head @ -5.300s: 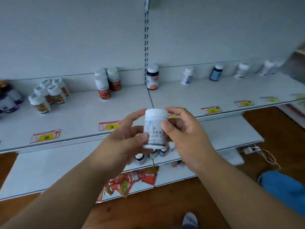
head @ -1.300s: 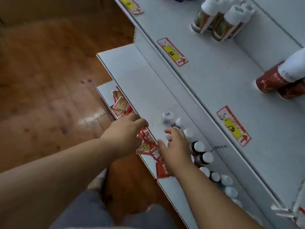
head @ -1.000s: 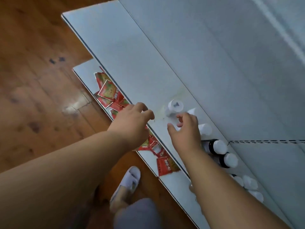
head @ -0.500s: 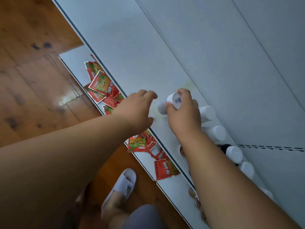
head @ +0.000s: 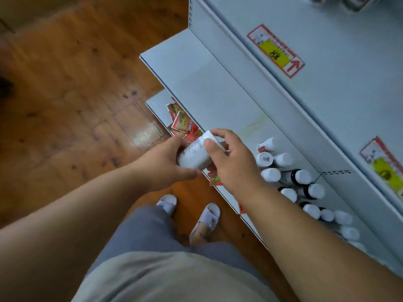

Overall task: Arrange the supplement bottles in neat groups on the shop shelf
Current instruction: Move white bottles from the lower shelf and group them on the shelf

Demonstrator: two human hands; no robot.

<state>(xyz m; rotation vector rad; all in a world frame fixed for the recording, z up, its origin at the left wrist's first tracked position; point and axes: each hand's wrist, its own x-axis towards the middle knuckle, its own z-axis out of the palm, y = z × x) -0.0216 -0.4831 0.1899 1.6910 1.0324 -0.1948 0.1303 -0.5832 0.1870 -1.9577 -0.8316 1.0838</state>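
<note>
Middle shelf [head: 213,88] behind, white bottle [head: 194,155] (earlier shelved) now lifted, gripped by left hand [head: 161,164], right hand [head: 231,162].

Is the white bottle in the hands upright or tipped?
Tipped: the white bottle lies slanted between left hand and right hand, cap pointing up-right.

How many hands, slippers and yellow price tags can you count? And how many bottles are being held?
hands: 2, left hand and right hand
slippers: 2
price tags: 2
held bottle: 1
total: 7
</note>
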